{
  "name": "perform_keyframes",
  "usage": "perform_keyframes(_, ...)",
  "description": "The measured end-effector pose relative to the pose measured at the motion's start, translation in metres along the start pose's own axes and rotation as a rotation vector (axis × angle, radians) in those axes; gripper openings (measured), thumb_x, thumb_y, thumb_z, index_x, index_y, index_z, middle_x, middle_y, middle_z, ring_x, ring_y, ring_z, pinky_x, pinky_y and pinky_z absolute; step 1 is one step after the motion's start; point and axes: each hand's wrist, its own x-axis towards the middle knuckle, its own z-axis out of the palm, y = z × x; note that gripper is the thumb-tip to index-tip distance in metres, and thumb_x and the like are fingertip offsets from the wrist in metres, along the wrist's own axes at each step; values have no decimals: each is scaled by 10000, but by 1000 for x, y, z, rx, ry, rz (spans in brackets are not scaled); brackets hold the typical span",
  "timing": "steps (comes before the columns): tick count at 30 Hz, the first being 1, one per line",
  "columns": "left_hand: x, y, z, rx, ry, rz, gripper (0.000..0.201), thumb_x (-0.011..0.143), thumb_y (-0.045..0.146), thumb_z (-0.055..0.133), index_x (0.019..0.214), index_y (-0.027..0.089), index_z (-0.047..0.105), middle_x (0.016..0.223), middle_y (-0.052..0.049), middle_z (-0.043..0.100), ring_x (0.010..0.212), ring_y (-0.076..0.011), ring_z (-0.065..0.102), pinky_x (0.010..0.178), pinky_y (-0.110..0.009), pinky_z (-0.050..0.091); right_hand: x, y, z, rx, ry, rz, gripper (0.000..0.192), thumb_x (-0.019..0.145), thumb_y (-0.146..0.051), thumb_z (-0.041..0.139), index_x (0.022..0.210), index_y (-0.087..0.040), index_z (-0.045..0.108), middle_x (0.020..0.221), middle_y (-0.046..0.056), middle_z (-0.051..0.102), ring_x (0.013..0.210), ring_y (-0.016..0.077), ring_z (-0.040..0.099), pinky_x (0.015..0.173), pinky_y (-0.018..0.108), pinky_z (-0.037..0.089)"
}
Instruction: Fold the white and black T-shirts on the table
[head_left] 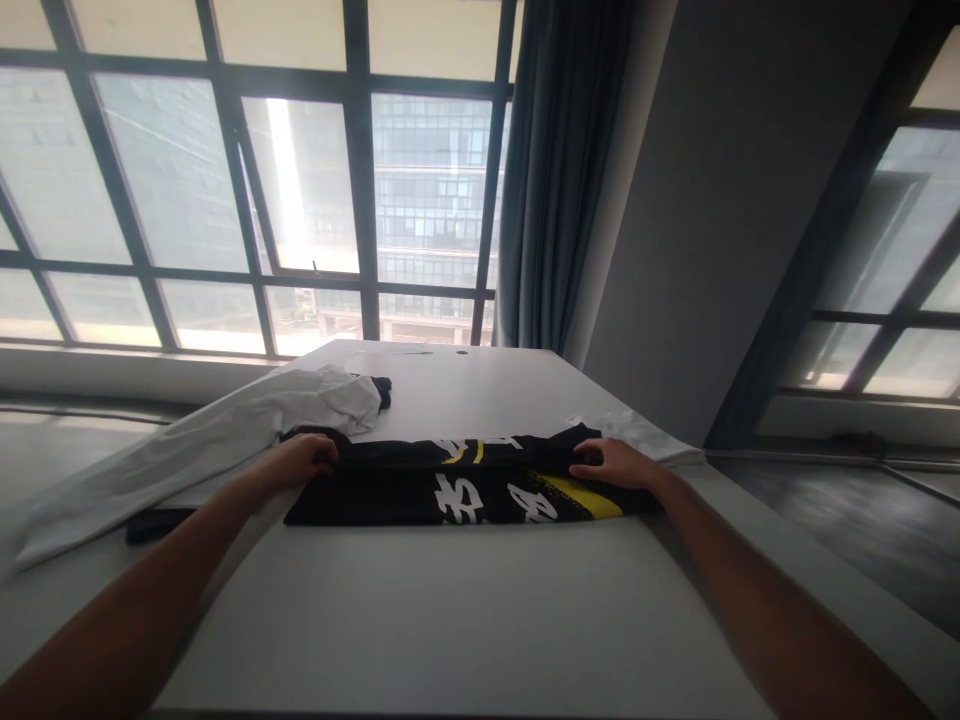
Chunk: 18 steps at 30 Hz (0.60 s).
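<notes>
A black shirt (pixel 405 492) with white lettering and yellow print lies folded into a wide, low strip across the white table. At its left end my left hand (pixel 304 458) is closed, fingers curled over the upper layer of cloth. My right hand (pixel 611 463) grips the upper layer near the right end, thumb and fingers pinched together. The upper layer is raised slightly between both hands. Its full shape is hidden by the folds.
A white garment (pixel 247 420) with dark parts lies along the left, partly under my left arm. More white cloth (pixel 637 437) lies at the right edge of the table (pixel 450 620). Beyond stand windows (pixel 300 190), a dark curtain (pixel 555 170) and a grey pillar (pixel 690 200).
</notes>
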Motion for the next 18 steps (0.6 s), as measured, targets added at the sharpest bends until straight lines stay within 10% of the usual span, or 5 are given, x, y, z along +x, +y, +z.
perform_keyframes(12,-9,16,-18,-126,-231,-59,437,708,633,602,787,230,751,757,-27,729,751,-240,661,748,-331,520,18,2,17,17,-11,88,603,762,-290,703,1323,-86,624,820,68,713,758,210,649,683,280,486)
perform_keyframes(18,-2,-1,0,-86,20,-89,687,752,785,476,996,204,751,1050,-109,739,989,-302,664,922,-384,502,11,-3,10,-156,24,-11,316,760,-371,697,998,-178,776,1058,112,704,981,268,641,853,330,488)
